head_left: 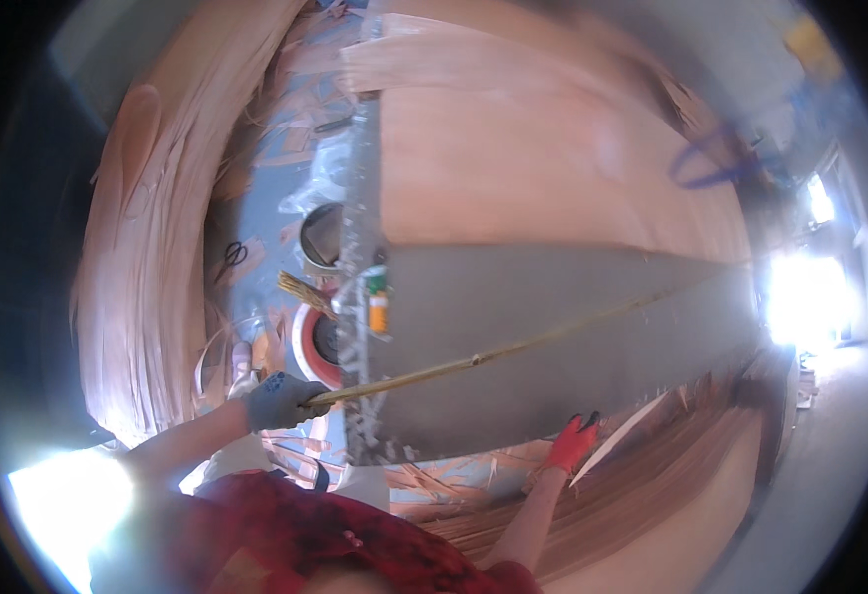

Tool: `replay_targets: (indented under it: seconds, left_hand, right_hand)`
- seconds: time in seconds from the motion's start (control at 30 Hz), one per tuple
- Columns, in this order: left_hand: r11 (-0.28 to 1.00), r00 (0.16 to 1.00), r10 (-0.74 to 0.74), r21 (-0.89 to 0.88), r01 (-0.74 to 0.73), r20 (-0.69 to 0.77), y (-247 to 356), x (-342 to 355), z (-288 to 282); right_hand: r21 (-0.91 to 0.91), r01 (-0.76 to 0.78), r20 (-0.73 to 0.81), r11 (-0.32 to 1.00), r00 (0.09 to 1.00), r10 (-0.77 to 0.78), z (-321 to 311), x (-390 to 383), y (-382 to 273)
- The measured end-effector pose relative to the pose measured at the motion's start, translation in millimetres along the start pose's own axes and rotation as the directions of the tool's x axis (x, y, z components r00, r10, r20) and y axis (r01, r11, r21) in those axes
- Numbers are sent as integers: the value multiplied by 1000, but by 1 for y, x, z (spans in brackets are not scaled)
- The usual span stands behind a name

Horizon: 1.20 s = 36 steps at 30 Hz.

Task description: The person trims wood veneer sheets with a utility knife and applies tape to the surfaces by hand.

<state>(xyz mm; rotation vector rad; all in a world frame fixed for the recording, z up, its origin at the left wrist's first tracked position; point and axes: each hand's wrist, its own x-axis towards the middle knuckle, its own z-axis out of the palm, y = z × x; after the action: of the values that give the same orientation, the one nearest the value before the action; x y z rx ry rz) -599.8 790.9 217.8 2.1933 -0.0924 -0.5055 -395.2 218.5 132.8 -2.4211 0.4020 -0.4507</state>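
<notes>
My left hand (pixel 284 400), in a grey glove with blue marks, is closed round the near end of a long thin wooden stick (pixel 477 359). The stick slants across the grey tabletop (pixel 454 416) toward the far right, where its end fades into the glare. By the table's near edge is my right hand (pixel 574 444), in a red glove with dark fingertips. Its fingers look apart, with nothing visibly held. Beyond the stick, a broad sheet of pinkish-brown wood veneer (pixel 543 168) lies on the table. A small orange-and-green bottle (pixel 379 302) stands at the table's left edge.
Veneer stacks lie at the left (pixel 147 297) and along the near right (pixel 632 495). Beside the table's left edge are a round metal pan (pixel 323 236), a straw brush (pixel 305 294) and a red-and-white basin (pixel 307 342). Scissors (pixel 232 256) and veneer scraps lie on the blue floor.
</notes>
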Motion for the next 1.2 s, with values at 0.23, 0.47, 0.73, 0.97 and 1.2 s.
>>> replay_targets:
  seconds: [0.23,0.47,0.73,0.97,1.2]
  left_hand:
    - [975,986,162,-147,-167,-43,-145,-29,-114]
    - [949,985,168,-265,-169,-27,-205,-52,-233]
    - [973,970,219,-50,-225,-105,-183,92,-342]
    - [916,907,400,86,-392,-129,-152,307,-390]
    - [942,939,334,54,-331,-81,-101,491,-392]
  right_hand:
    - [-238,154,342,959,937,-65,121,-158,-236]
    - [-666,-81,236,741,920,313,171,-182,-270]
    - [-641,-181,214,746,891,400,171,-180,-269]
    - [-578,-270,187,770,875,447,171,-182,-273]
    - [-564,-458,-20,687,840,542,187,-184,-318]
